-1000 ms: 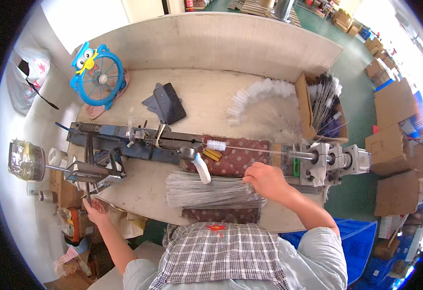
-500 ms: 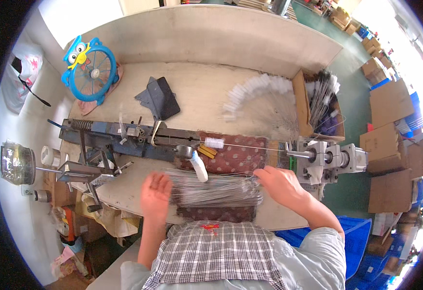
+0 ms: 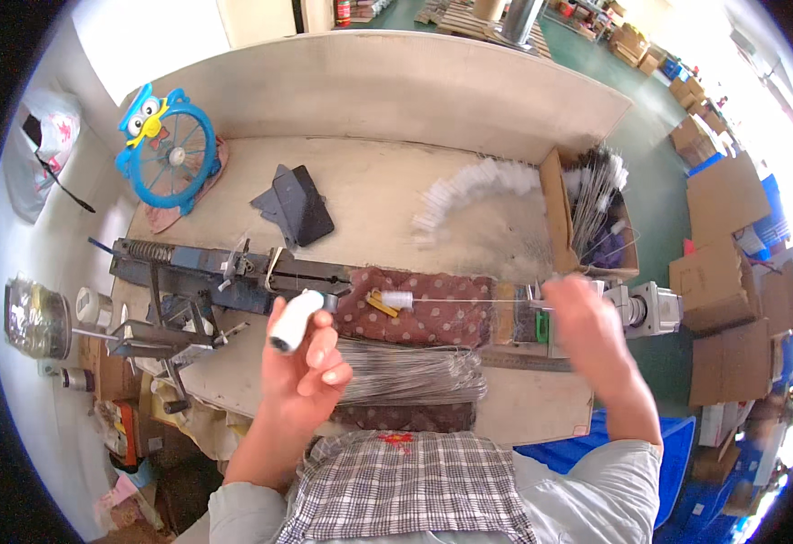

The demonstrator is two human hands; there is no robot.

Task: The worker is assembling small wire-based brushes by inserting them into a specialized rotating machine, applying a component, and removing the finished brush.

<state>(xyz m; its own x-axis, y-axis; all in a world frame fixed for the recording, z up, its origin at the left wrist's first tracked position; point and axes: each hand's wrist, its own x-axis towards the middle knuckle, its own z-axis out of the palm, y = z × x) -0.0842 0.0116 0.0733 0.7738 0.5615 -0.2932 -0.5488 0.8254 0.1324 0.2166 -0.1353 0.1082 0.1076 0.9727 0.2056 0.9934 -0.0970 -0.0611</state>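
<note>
Swung leftward since earlier: white handle (image 3: 298, 317) in loose grasp of half-curled left fingers (image 3: 324, 350), right fingers (image 3: 567, 288) blurred, hold unclear.

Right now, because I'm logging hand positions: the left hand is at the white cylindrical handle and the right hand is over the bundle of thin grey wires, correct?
Not quite: the head view shows the right hand by the silver metal spindle unit, not over the grey wires. The left hand is at the white handle.
</note>
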